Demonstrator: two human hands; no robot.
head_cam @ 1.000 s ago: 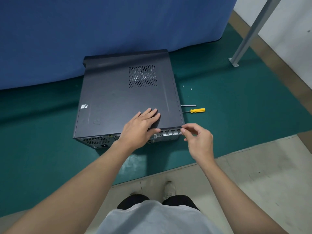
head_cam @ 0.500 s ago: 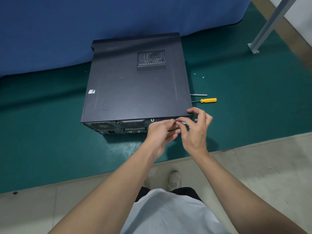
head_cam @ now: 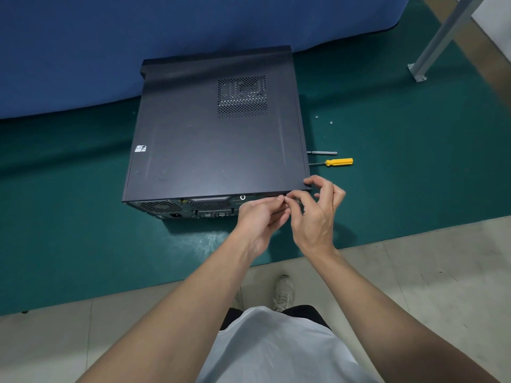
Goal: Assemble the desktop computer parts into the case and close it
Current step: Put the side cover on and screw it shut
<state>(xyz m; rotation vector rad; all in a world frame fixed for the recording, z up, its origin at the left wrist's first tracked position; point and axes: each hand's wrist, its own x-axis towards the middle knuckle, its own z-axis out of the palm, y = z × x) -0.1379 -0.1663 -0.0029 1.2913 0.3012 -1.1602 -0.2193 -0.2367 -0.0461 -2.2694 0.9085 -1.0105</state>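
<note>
Desktop case (head_cam: 215, 60) lay on its side on the green mat (head_cam: 69, 211), front toward the blue curtain (head_cam: 83, 51), rear port panel (head_cam: 206, 211) facing me. That put the fastening edge nearest my reach. The side panel (head_cam: 210, 150) was on top and looked flush along the near edge. I judged assembly done and closing under way.

Left hand (head_cam: 260, 217) was narrowed to a pinch, with its fingertips (head_cam: 280, 199) at the upper rear lip just left of the near right corner. Right hand (head_cam: 315, 214) met it at the same spot, thumb and forefinger together, other fingers curled up clear of the panel. I could not tell what sat between the fingertips, too small to see. I guessed a screw being started by hand.

Right of the case, just beside its wall, lay a grey tool (head_cam: 323, 153) and a yellow-handled screwdriver (head_cam: 338, 162), both within easy reach of the right hand. Two loose screws (head_cam: 317, 116) lay further back on the mat, apart from the tools.

Room: open mat on both sides, tiled floor (head_cam: 414, 286) under me. The metal post (head_cam: 442, 37) was well away to the far right. The near corner overhung nothing.
</note>
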